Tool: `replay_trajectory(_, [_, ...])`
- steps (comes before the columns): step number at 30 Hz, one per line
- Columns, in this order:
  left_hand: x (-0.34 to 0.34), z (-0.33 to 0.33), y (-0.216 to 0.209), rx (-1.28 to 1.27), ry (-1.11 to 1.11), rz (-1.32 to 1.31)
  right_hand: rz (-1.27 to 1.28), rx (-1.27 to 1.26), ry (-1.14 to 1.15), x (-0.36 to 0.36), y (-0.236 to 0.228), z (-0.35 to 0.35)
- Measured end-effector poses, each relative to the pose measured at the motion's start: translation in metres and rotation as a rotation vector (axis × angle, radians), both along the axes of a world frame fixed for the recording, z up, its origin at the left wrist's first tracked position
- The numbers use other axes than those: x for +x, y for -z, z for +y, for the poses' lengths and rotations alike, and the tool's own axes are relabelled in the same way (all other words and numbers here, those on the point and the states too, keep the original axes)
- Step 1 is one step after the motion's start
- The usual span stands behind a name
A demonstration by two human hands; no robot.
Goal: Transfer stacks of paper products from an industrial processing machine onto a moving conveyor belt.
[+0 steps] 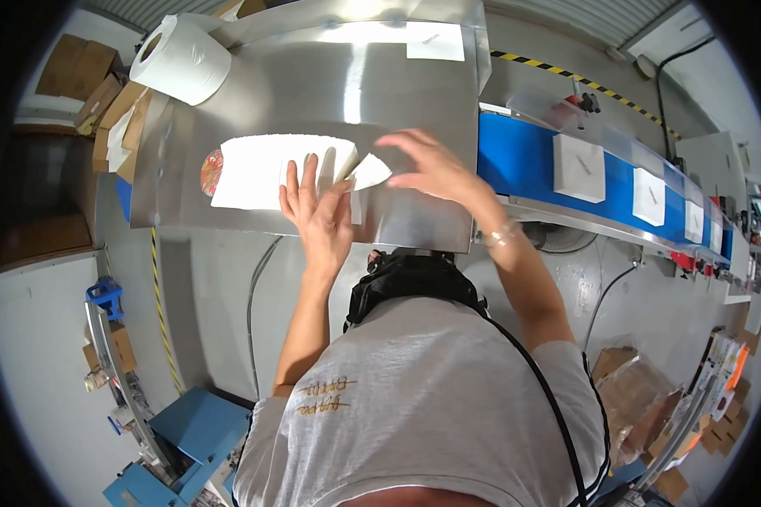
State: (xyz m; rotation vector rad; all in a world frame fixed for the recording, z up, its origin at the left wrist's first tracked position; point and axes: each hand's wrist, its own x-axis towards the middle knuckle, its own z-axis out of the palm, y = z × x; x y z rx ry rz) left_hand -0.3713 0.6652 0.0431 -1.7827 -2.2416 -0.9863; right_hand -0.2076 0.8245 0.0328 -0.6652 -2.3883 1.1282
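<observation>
A white sheet of paper or cloth (pixel 258 173) lies on the metal table, its right end creased and folded with a pointed flap (pixel 370 172) sticking out. From under its left end shows the rounded edge of a red, multicoloured patterned thing (pixel 212 173); the rest of that is covered. My left hand (pixel 319 215) rests on the sheet's right part, fingers stretched and spread, the thumb side by the fold. Just right of the flap, my right hand (pixel 431 167) hovers with thumb and fingers apart, holding nothing. It wears a clear band at the wrist.
A large white roll (pixel 196 68) stands at the table's far left corner. One flat white square packet (pixel 435 40) lies at the far right. Beyond the table's right edge runs a blue conveyor belt (pixel 516 156) carrying several white packets (pixel 580 167). Cardboard boxes (pixel 127 127) sit left.
</observation>
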Motion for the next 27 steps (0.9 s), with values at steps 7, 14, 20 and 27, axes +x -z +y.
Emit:
replay_trajectory(7, [-0.013,-0.003,0.003,-0.007,-0.11,-0.001,0.148,-0.738,0.168,0.026,0.039,0.007])
replay_trajectory(14, [-0.014,-0.003,0.006,0.051,-0.101,0.058,-0.552,0.04,0.943,0.154,0.067,0.069])
replay_trajectory(20, [-0.011,0.0,0.001,0.002,-0.101,0.043,-0.066,0.45,0.415,0.07,0.012,0.029])
replay_trajectory(27, [-0.016,0.005,-0.01,0.01,-0.013,-0.069,0.086,0.472,-0.038,-0.028,0.039,0.008])
